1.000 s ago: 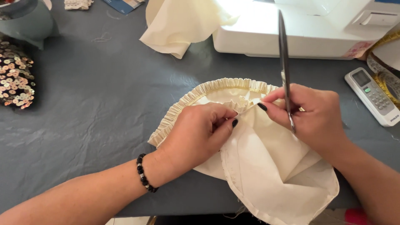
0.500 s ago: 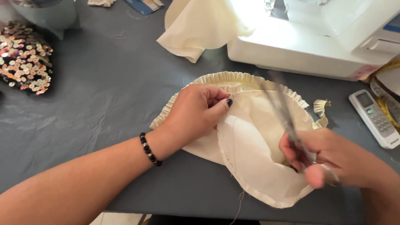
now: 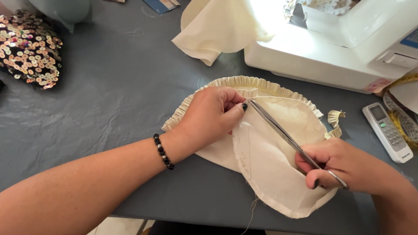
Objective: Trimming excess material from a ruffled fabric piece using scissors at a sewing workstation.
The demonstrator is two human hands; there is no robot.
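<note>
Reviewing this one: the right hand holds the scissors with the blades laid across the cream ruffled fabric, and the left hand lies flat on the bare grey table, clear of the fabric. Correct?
Not quite. In the head view the left hand pinches the cream ruffled fabric near its frilled edge, not flat on the grey table. The right hand does hold the scissors across the fabric.

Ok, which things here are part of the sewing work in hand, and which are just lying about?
In hand: ruffled cream fabric piece, scissors, left hand, right hand.

Lying about: sewing machine, remote control, sequinned fabric, loose cream cloth.
</note>
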